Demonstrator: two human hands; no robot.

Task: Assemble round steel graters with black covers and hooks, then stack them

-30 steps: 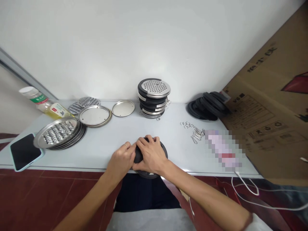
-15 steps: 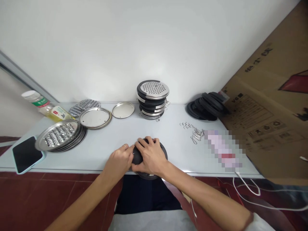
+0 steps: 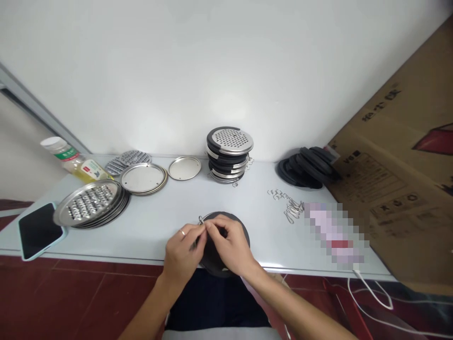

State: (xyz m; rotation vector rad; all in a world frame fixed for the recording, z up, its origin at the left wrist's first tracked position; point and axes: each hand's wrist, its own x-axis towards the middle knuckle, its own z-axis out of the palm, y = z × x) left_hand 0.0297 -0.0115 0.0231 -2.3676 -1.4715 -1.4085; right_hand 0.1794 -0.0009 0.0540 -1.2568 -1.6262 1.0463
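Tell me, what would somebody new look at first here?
Probably the hands, meeting at a small metal piece over a black disc at the front edge of the table. Then the stack of black and silver discs near the wall, its top full of holes. The cardboard box on the right might also stand out.

My dark disc (image 3: 216, 262) looks matt. The nearest grater (image 3: 90, 203) is shiny metal, rough-toothed; my table (image 3: 148, 236), smooth and glossy.

Your place: workshop-like corner | your table (image 3: 148, 226): grater discs (image 3: 88, 203) stacked left, black rings (image 3: 304, 167) heaped far right | carton (image 3: 389, 189) right
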